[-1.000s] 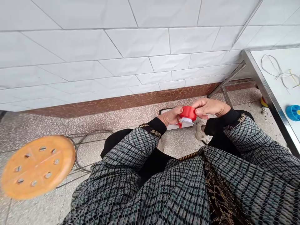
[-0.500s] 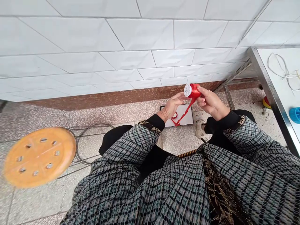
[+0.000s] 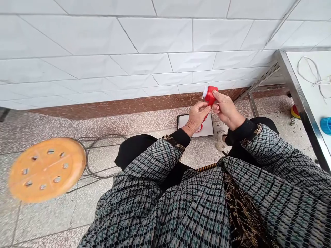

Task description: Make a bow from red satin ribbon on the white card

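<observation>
Currently, the right hand (image 3: 227,107) holds the red cylinder (image 3: 213,92), with the thumb laid against its side and the fingers curled below. The cylinder is raised above the floor (image 3: 144,124), in front of the wall's brown skirting (image 3: 124,109) and the lower tiles. Its white end disc (image 3: 205,91) faces left; the axis is slightly tilted.

The left hand (image 3: 197,115) is narrow: thumb and fingertips are brought together on the red strap (image 3: 210,100), just below the cylinder. The strap extends down from the cylinder, past the left fingertips, toward the white tray (image 3: 183,120). The tray has a dark rim and lies on the floor, near the skirting and below both hands. A red ring (image 3: 200,128) shows over the tray, partly hidden by the left hand; whether it touches the tray cannot be told.

Adjacent items: a light shoe (image 3: 221,141) is just beside the tray's right edge. The orange stool (image 3: 48,170), with a perforated seat, stands well apart to the left. At the right is the desk (image 3: 307,91); a pale cable (image 3: 314,74) lies near its far left corner, and a blue round item (image 3: 326,125) lies near its left edge.
</observation>
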`<state>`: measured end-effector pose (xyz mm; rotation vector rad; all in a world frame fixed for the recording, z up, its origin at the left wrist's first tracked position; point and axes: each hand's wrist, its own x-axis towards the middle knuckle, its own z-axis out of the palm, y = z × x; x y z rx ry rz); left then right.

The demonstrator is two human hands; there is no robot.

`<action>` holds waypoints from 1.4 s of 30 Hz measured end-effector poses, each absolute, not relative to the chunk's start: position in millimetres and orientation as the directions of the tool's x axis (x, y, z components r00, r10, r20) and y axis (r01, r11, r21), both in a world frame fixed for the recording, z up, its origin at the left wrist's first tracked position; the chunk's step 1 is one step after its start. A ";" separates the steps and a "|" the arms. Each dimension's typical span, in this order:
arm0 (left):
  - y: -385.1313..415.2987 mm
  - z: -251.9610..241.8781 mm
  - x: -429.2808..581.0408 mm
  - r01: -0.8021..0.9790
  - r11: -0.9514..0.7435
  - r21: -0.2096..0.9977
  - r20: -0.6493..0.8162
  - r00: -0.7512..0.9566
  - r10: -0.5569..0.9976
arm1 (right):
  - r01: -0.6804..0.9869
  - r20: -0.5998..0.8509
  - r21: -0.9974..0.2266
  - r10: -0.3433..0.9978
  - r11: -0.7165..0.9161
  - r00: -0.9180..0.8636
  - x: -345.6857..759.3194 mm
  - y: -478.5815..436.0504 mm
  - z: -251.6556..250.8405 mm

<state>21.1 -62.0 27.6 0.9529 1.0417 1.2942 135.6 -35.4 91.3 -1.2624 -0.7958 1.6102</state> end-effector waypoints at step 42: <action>-71.1 20.1 14.6 -0.270 0.119 0.955 -0.111 0.044 0.993 | -0.570 -0.652 -0.508 0.720 -0.646 -0.236 144.5 -22.3 86.2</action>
